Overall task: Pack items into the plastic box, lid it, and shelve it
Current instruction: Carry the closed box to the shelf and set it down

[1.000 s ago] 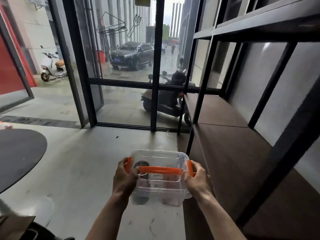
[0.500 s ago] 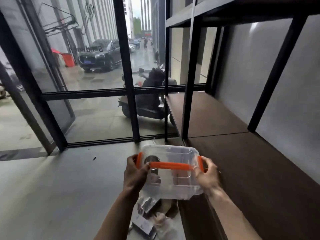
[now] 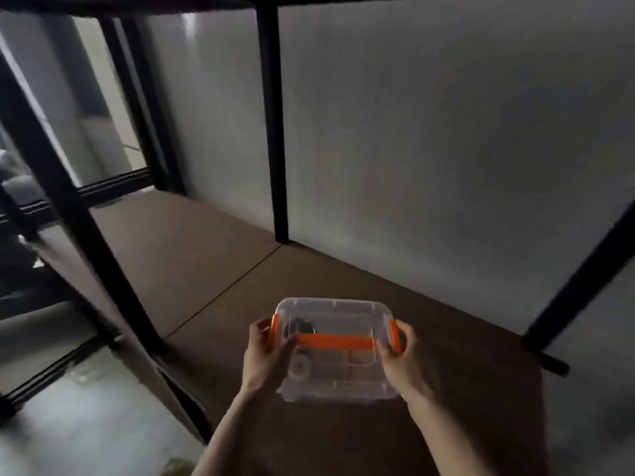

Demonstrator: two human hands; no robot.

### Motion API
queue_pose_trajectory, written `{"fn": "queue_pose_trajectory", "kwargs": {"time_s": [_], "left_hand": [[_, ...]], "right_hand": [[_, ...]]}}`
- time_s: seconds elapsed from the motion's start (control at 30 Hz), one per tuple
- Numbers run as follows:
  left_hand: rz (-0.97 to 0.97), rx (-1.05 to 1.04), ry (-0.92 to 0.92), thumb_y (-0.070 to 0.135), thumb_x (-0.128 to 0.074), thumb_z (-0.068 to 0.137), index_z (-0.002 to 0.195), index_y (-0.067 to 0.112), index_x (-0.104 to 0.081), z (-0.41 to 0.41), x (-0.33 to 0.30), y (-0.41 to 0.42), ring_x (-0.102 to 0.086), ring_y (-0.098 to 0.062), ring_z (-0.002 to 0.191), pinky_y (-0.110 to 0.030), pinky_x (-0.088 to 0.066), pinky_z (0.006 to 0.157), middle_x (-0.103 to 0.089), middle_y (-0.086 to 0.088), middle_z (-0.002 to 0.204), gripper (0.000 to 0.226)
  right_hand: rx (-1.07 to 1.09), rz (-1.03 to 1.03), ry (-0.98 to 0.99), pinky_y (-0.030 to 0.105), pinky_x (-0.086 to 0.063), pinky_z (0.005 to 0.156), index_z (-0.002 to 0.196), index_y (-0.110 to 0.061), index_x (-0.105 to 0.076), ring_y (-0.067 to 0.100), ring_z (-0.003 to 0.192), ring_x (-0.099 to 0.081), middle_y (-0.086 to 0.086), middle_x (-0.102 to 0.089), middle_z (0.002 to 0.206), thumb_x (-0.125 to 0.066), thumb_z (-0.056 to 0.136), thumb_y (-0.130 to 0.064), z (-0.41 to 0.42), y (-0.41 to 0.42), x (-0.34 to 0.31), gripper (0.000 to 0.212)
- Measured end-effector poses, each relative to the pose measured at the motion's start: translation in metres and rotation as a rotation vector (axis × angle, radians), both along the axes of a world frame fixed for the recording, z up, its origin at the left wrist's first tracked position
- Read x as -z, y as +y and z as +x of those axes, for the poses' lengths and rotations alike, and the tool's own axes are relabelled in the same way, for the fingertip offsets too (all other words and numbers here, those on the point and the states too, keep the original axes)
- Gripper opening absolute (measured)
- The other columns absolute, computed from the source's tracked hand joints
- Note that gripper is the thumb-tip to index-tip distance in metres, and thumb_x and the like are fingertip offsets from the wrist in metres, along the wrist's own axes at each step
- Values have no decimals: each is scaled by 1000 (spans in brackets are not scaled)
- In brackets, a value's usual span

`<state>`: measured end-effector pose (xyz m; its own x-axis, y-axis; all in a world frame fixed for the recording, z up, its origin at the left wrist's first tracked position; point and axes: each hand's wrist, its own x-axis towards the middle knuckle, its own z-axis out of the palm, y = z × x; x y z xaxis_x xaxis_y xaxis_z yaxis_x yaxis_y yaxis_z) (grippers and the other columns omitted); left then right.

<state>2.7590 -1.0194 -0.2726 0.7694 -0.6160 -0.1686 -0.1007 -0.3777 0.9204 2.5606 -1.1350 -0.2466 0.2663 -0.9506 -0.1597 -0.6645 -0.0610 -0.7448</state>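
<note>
At the lower centre of the head view, a clear plastic box (image 3: 335, 352) is held over the brown shelf (image 3: 213, 255) of a black-framed rack. The left hand (image 3: 263, 359) grasps the box's left end at the orange latch (image 3: 275, 333); the right hand (image 3: 405, 362) grasps the right end at the matching latch. Both grips are clenched on the box. Whether its base already touches the shelf cannot be told; the frame is motion-blurred.

Progress, as judged: packing appears done, since several items show dimly through the clear plastic, among them a round dark object (image 3: 304, 327) and a pale roll (image 3: 298, 367). The lid (image 3: 343, 312) is on, with an orange handle (image 3: 335, 341) lying across it and both latches seemingly closed. Only the shelving is left: setting the box down, releasing it and perhaps sliding it back toward the grey wall (image 3: 446, 149).

Orientation: the box sits lid-up and level. Its long axis runs left to right across the frame, roughly parallel to the shelf's back edge, with one long side facing the wall.
</note>
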Motion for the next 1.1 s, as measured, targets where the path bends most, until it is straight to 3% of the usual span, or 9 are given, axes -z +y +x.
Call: {"fn": "queue_pose_trajectory", "kwargs": {"time_s": [0.13,0.27,0.37,0.47,0.67,0.8,0.93,1.03,1.1], "left_hand": [[-19,196,6,59,-72,76,112,21,-58,-15,11,-48,-71,-15,88,-38,-60,71,-72,0,100,54],[38,318,-6,52,-74,74,115,24,-59,-25,35,-72,-70,-10,88,-30,-55,68,-73,5,100,52],[119,396,-9,48,-74,68,109,25,-62,-26,55,-79,-72,-8,82,-38,-61,70,-75,3,96,49],[131,408,19,40,-78,77,115,29,-51,-32,60,-73,-68,-9,86,-33,-56,72,-69,7,100,48],[167,434,29,37,-78,78,132,21,-48,-36,74,-65,-66,-17,94,-30,-50,71,-66,4,109,64],[188,467,-47,46,-72,82,144,31,-40,-39,73,-57,-65,-22,106,-41,-55,86,-65,0,125,71],[220,534,-147,51,-59,90,155,31,-25,-40,67,-52,-57,-27,126,-44,-51,96,-51,-1,148,76],[215,554,-157,57,-56,89,154,34,-25,-38,72,-49,-61,-27,121,-50,-53,94,-55,2,145,75],[181,565,-171,66,-52,86,144,41,-36,-37,69,-42,-66,-20,110,-49,-55,89,-62,9,133,64]], "right_hand": [[202,-25,83,38,-59,83,144,-24,-44,19,103,-67,3,-64,125,-60,94,-43,-26,-12,9,56],[332,32,150,41,-58,87,141,-23,-43,21,108,-65,1,-63,127,-61,93,-44,-46,-9,29,55],[376,107,205,46,-56,94,140,-26,-41,23,112,-65,0,-63,127,-58,92,-50,-50,-2,47,56],[412,132,227,45,-55,95,139,-23,-41,24,112,-65,3,-65,126,-57,93,-50,-50,7,60,56],[457,142,256,36,-51,96,144,-20,-35,22,117,-63,6,-62,130,-56,94,-48,-45,19,72,61],[456,148,284,37,-53,95,139,-18,-36,23,115,-64,8,-61,129,-52,96,-48,-44,24,73,55],[486,133,306,39,-54,92,135,-18,-38,24,112,-65,8,-61,125,-50,97,-48,-42,37,73,50],[495,135,331,42,-54,95,135,-18,-40,25,114,-65,7,-62,125,-51,95,-51,-44,45,72,54],[503,125,340,42,-52,98,139,-15,-39,26,119,-63,8,-62,129,-48,95,-54,-49,51,73,59]]}}
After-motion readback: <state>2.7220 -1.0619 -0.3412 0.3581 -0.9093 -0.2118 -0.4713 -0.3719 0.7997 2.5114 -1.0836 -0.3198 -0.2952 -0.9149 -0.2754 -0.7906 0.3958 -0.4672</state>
